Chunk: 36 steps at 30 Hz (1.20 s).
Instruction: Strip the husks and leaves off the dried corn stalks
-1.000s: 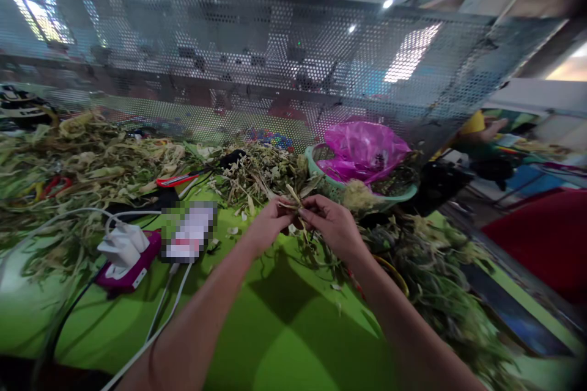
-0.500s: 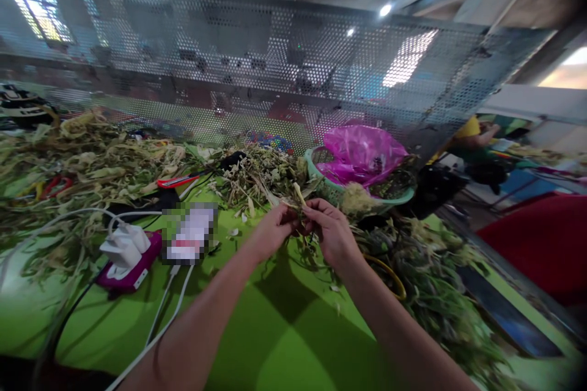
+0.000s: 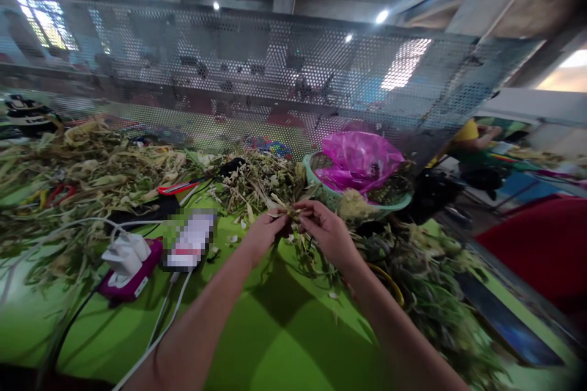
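Observation:
My left hand (image 3: pixel 263 233) and my right hand (image 3: pixel 326 231) meet over the green table (image 3: pixel 284 336), both pinched on one small bunch of dried plant stems (image 3: pixel 290 214). Thin stalks hang down from the bunch between my wrists. Just behind my hands lies a heap of the same dry stems and leaves (image 3: pixel 257 180). More green cuttings (image 3: pixel 426 281) are piled to the right of my right forearm.
A teal basket (image 3: pixel 321 186) with a pink plastic bag (image 3: pixel 360 159) stands behind my hands. A power strip with white chargers (image 3: pixel 126 263), cables and a phone (image 3: pixel 190 244) lie at left. Red-handled scissors (image 3: pixel 178 186) rest by a long leaf pile (image 3: pixel 87 171). A perforated metal screen (image 3: pixel 275 73) backs the table; another person (image 3: pixel 472 140) works at right.
My hands have kept working the bunch, turning it slightly; the pale stem tip that stuck up now lies sideways. The view has drifted a little.

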Each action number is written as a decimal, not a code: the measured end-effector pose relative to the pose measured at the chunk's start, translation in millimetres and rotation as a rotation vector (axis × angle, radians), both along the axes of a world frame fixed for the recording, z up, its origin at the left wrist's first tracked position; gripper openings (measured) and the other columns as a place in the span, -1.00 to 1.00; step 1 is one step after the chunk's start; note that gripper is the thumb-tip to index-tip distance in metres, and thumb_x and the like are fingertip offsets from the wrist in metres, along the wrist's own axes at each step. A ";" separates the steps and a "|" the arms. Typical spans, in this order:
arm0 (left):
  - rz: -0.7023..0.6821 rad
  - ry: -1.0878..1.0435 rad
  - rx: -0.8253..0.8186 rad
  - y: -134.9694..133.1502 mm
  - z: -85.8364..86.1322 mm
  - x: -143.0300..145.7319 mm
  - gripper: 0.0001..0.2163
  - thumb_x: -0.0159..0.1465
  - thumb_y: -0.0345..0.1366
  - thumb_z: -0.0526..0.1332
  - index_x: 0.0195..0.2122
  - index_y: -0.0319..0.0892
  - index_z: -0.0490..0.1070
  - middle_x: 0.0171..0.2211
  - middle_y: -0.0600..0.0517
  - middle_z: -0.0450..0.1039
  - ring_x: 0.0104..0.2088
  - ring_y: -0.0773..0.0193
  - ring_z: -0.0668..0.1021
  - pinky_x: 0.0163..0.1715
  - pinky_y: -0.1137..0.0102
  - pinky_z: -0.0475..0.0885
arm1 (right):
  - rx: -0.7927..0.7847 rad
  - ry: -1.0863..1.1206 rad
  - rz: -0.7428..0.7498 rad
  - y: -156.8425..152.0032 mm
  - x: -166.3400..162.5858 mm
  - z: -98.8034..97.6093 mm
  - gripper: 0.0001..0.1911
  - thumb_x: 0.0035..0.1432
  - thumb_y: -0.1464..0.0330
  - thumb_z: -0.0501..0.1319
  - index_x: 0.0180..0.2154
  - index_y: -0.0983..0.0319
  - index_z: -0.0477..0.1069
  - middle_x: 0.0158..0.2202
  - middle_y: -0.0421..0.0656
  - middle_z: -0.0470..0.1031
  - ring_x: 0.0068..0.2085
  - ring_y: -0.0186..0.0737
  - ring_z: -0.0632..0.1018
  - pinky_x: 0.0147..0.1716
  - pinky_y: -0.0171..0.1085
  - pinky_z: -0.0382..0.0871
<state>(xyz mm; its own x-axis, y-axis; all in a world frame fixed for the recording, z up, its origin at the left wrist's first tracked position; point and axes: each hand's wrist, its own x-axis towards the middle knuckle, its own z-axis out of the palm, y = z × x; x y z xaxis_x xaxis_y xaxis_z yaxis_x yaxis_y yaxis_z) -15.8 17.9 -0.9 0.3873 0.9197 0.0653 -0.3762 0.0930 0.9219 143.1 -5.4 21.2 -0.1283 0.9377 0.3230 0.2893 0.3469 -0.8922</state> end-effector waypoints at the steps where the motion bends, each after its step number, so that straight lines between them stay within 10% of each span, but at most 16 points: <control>1: 0.012 -0.014 -0.031 -1.2 2.3 0.4 -0.70 0.02 -0.12 0.36 -0.35 -0.24 0.44 -0.54 0.07 0.39 -0.50 0.37 0.39 -0.41 0.44 0.29 | 0.009 0.002 -0.007 0.4 0.2 -0.6 -0.75 0.16 0.32 0.16 -0.09 0.18 0.35 -0.33 -0.20 0.43 -0.37 -0.28 0.50 -0.32 -0.27 0.42; 17: 0.107 -0.198 -0.188 -6.5 1.0 5.3 -0.79 0.04 -0.25 0.35 -0.47 -0.20 0.32 -0.60 0.16 0.20 -0.57 0.48 0.28 -0.51 0.51 0.22 | -0.055 0.117 -0.036 3.1 -2.7 2.3 -0.85 0.03 0.31 0.26 -0.36 0.18 0.31 -0.50 -0.29 0.38 -0.52 -0.31 0.46 -0.49 -0.31 0.36; 24: 0.077 -0.008 -0.069 -4.7 -1.4 2.0 -0.74 0.08 -0.12 0.32 -0.41 -0.23 0.38 -0.58 0.14 0.25 -0.53 0.45 0.29 -0.49 0.50 0.19 | -0.269 0.252 0.124 4.4 -5.9 -1.0 -0.67 0.06 0.10 0.23 -0.40 0.25 0.43 -0.49 -0.21 0.46 -0.47 -0.29 0.46 -0.44 -0.29 0.35; 36: 0.049 0.157 0.018 -7.1 2.0 4.4 -0.65 0.05 -0.05 0.31 -0.27 -0.24 0.45 -0.57 0.15 0.22 -0.53 0.42 0.25 -0.47 0.47 0.18 | -0.254 0.453 -0.076 7.1 -5.0 -5.6 -0.76 -0.13 0.24 0.34 -0.48 0.22 0.36 -0.61 -0.34 0.28 -0.60 -0.43 0.20 -0.60 -0.36 0.03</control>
